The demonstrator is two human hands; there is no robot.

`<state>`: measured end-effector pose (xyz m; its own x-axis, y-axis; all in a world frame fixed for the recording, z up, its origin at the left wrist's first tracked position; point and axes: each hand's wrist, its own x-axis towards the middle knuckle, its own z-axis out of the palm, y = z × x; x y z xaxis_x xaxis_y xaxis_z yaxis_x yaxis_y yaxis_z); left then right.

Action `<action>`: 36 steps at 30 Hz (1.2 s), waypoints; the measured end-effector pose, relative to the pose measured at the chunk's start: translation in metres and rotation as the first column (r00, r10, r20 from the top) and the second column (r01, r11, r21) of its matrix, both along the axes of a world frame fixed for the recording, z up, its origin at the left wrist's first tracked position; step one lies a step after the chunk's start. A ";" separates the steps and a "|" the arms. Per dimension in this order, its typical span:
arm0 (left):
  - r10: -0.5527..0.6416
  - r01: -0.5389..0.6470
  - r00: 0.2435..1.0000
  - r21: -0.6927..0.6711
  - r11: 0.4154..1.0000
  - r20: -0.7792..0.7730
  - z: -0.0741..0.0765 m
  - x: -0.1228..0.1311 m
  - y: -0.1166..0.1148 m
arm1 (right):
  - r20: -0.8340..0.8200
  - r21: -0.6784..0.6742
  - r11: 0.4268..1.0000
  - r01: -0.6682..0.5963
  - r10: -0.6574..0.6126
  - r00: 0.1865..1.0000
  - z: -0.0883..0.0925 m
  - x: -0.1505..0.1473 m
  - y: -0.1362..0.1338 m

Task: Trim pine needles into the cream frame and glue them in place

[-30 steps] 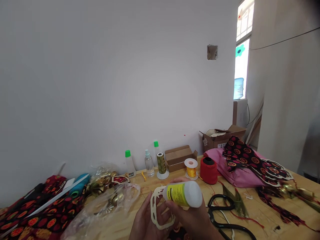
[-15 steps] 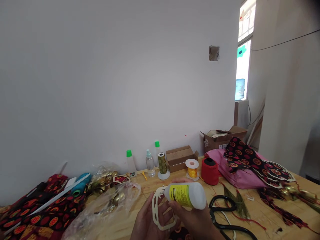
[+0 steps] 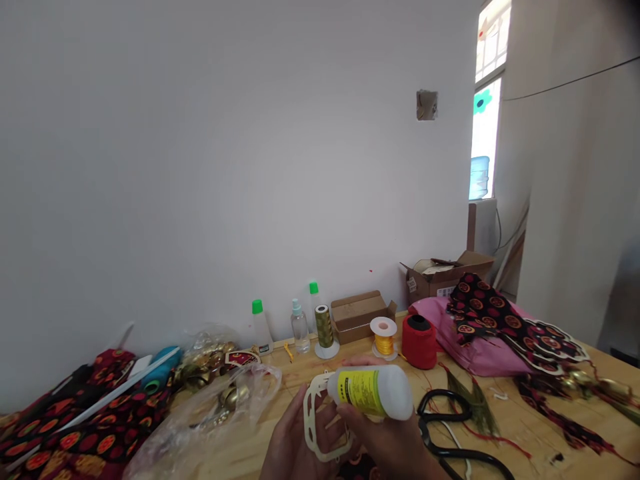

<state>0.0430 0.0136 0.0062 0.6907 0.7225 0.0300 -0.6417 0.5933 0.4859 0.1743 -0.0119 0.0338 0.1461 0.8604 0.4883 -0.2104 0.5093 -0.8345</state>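
Observation:
My left hand (image 3: 287, 437), palm up and fingers curled, supports a pale cut-out frame (image 3: 311, 427) with slots along its rim. In my right hand (image 3: 385, 443) is a white glue bottle (image 3: 395, 392) with a yellow label, tipped on its side. Its nozzle end points left and meets the upper edge of the frame; the tip itself is hard to make out. Dark patterned fabric (image 3: 357, 469) shows below the hands. Just right of my right hand lie black-handled scissors (image 3: 447, 402), their blades out of sight.
Along the wall stand green-capped bottles (image 3: 261, 328), a spray bottle (image 3: 300, 332), a green thread cone (image 3: 325, 330), a yellow cord spool (image 3: 384, 340), a red thread cone (image 3: 419, 343) and an open carton (image 3: 360, 317). Plastic bag (image 3: 200, 427) and patterned cloth (image 3: 95, 427) cover the left; a pink bundle (image 3: 480, 350) lies right.
Hardly anything differs. Both hands, the bottle and the frame keep nearly the same position; the view has shifted very slightly.

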 end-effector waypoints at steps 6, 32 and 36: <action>0.003 -0.003 1.000 -0.030 1.000 0.009 0.000 0.001 -0.001 | 0.039 0.067 0.997 -0.031 0.029 0.999 -0.003 0.002 -0.002; 0.010 -0.010 1.000 0.025 1.000 -0.017 -0.002 0.000 0.001 | 0.139 0.149 0.989 0.022 -0.043 0.989 -0.007 0.006 0.001; 0.011 -0.011 1.000 0.007 1.000 -0.016 0.000 0.001 -0.001 | 0.123 0.132 0.991 0.026 -0.042 0.992 -0.006 0.006 -0.001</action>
<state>0.0442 0.0130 0.0058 0.6829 0.7301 0.0241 -0.6407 0.5828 0.4999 0.1803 -0.0134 0.0278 0.1050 0.7841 0.6117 -0.0894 0.6201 -0.7794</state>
